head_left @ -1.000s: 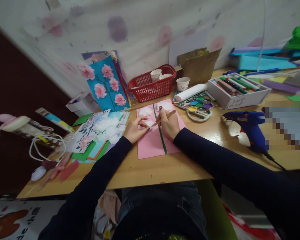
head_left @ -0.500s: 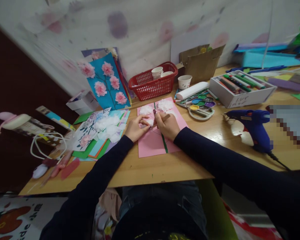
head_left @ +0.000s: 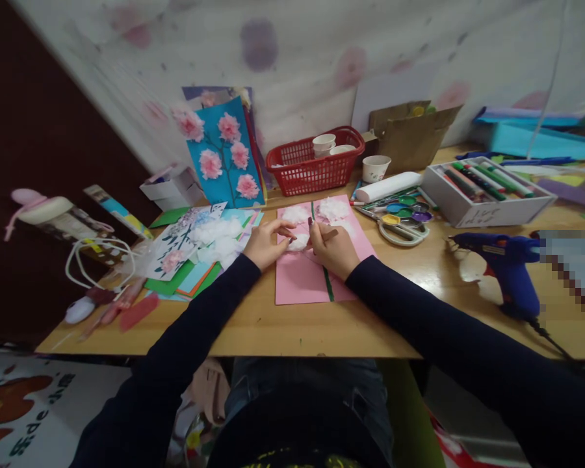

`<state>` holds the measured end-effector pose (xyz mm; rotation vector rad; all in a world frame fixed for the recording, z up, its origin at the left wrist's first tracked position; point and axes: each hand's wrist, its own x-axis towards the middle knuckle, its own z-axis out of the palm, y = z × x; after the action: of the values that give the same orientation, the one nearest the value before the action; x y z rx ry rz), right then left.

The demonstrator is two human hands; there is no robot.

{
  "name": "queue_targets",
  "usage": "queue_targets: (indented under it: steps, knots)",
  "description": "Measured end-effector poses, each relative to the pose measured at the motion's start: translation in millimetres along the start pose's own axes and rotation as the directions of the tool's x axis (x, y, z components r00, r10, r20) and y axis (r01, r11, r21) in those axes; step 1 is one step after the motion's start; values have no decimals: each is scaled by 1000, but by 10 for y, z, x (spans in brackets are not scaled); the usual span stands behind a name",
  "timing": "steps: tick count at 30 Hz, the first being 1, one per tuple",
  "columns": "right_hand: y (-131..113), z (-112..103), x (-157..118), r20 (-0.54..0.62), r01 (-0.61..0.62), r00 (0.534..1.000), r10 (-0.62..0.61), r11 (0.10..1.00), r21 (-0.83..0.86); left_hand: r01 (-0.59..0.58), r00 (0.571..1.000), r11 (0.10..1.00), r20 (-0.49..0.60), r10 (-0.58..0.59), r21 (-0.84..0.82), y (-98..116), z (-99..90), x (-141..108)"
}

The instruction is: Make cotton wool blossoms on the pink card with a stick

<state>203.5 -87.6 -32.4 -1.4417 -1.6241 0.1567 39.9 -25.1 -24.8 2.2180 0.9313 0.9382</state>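
A pink sheet (head_left: pixel 299 283) lies on the wooden table with a green stripe down it and white fluffy tufts (head_left: pixel 333 208) near its top. My left hand (head_left: pixel 269 243) is at the sheet's left side, fingers curved beside a white tuft (head_left: pixel 299 242); its thumb and fingertips are apart. Over the sheet's middle, my right hand (head_left: pixel 335 247) is closed round a thin brown stick (head_left: pixel 332 232), its lower end hard to make out.
Left of the sheet are coloured papers with white fluff (head_left: pixel 219 229). Behind stand a blue flower picture (head_left: pixel 227 153), a red basket (head_left: pixel 316 172) and a paper cup (head_left: pixel 376 168). Scissors (head_left: pixel 403 232), a marker box (head_left: pixel 492 208) and a blue glue gun (head_left: pixel 500 250) lie right.
The whole view has shifted, so the table things appear farther right. My left fingertips have drawn back slightly from my right hand, which still holds the brown stick.
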Motion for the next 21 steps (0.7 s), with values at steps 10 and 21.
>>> queue_targets:
  steps: [10, 21]
  knots:
    - [57, -24, -42, -106, -130, 981, 164, 955, 266, -20, 997, 971, -64, 36, 239, 141, -120, -39]
    - [90, -14, 29, -143, -270, 898, 416, 778, 567, -33, 876, 999, -481, 37, 17, -81, -1001, -61]
